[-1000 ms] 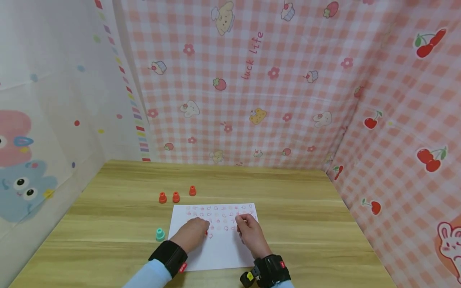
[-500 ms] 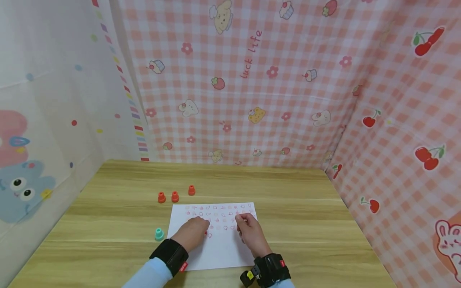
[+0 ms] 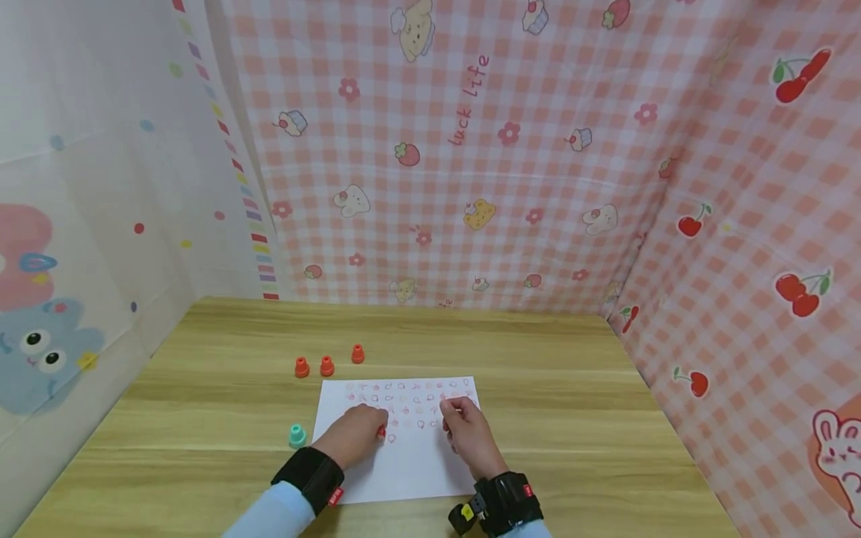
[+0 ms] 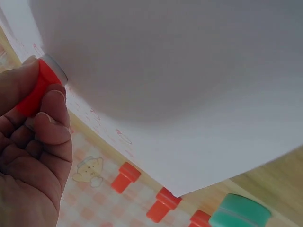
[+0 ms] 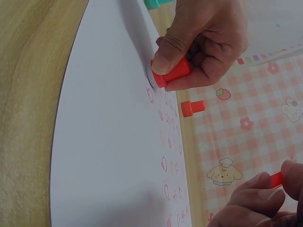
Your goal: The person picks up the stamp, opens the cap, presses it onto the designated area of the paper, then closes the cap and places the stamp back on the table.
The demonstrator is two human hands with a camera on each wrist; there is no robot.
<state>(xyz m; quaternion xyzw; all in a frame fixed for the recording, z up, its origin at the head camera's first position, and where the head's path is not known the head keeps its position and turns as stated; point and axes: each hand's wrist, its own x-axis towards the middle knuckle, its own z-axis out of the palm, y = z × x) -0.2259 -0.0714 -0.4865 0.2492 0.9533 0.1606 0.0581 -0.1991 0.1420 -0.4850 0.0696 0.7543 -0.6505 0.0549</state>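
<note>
A red toy stamp (image 5: pixel 175 72) with a pale base is pinched between the thumb and fingers of my left hand (image 3: pixel 353 436). In the right wrist view, its base is right at the sheet of white paper (image 3: pixel 403 474), beside a red outline print (image 5: pixel 150 95). Rows of small red and pink prints cover the far part of the sheet. Over the paper's right side, my right hand (image 3: pixel 468 439) pinches a small red piece (image 5: pixel 276 179), mostly hidden by its fingertips.
Several other stamps stand on the wooden table (image 3: pixel 538 373). Beyond the sheet's far left corner are a red stamp (image 3: pixel 302 368), another red stamp (image 3: pixel 326 366) and a third red stamp (image 3: pixel 358 354). A teal stamp (image 3: pixel 297 436) stands left of the paper. Patterned cloth (image 3: pixel 430 172) hangs behind.
My left hand has shifted slightly left with the red stamp, and more of the stamp shows beside its fingers. My right hand has stayed in place.
</note>
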